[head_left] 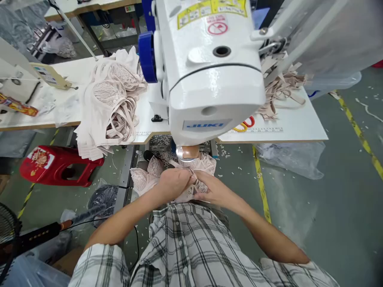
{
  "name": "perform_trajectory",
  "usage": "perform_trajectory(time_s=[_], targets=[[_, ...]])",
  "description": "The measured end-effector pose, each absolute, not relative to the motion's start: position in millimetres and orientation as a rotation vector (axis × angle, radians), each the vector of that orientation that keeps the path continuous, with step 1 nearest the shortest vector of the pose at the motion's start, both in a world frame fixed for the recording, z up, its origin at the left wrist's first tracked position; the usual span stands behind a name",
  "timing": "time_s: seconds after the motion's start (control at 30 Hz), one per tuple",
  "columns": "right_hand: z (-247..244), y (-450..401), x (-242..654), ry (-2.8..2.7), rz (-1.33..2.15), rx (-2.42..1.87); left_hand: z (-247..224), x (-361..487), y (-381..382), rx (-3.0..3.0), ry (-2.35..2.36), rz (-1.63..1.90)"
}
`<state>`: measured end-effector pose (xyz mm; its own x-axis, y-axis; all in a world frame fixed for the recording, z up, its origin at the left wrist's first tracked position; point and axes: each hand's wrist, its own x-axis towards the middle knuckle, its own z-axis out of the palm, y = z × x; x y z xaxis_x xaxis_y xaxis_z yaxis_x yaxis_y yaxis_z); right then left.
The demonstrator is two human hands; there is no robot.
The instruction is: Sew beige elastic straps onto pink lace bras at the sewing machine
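"Where was the left hand?"

"The left hand (175, 183) was curled tight on a lace bra (143, 179), low in front of the body, just below the head of the sewing machine (215, 101)."

"And the right hand?"

"The right hand (215, 189) met it from the other side, its fingers closed on the same pale fabric. A narrow strap seemed to be pinched between the two, though the knuckles hid the exact grip."

"Was the bra on the table (302, 123)?"

"No, it lay in front of the near edge, by the notch there, with lace spread out on both sides of the hands."

"What was around it?"

"The white machine stood right above, with a blue wheel (147, 57) on its left side. Left of that, a pile of bras (104, 93) spilled over the table's front edge. On the right lay a heap of straps (278, 93) and, nearer, scissors (244, 125) with red and yellow handles, partly hidden by the machine."

"And farther out?"

"A red stool (58, 159) stood on the floor (338, 199) at the left, a black fan (8, 229) showed at the far left edge, and a clear plastic bag (293, 159) showed below the table's right side."
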<state>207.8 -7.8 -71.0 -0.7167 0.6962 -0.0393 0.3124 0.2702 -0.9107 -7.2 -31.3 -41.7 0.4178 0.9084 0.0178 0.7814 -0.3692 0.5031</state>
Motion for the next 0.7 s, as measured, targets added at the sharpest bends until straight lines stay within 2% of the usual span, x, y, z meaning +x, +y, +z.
perform_trajectory(time_s=[0.1,0.23,0.37,0.57,0.7], targets=[[-71.4,-20.8,190.5,-1.701,1.522,-1.049,-29.5,18.3,-32.6,2.085,1.473,0.576],[-54.9,-1.8,184.2,-1.366,1.383,-1.260,-17.7,33.0,-27.3,1.611,1.564,0.827],[-34.3,36.2,184.9,-1.430,1.286,-1.276,-20.1,25.9,-22.0,1.558,1.712,0.892],[-31.6,87.0,185.2,-1.678,1.169,-1.244,-30.5,8.6,-13.1,2.040,1.826,0.723],[-31.0,104.6,180.0,-1.837,1.117,-1.182,-27.3,5.2,-4.5,2.105,1.939,0.631]])
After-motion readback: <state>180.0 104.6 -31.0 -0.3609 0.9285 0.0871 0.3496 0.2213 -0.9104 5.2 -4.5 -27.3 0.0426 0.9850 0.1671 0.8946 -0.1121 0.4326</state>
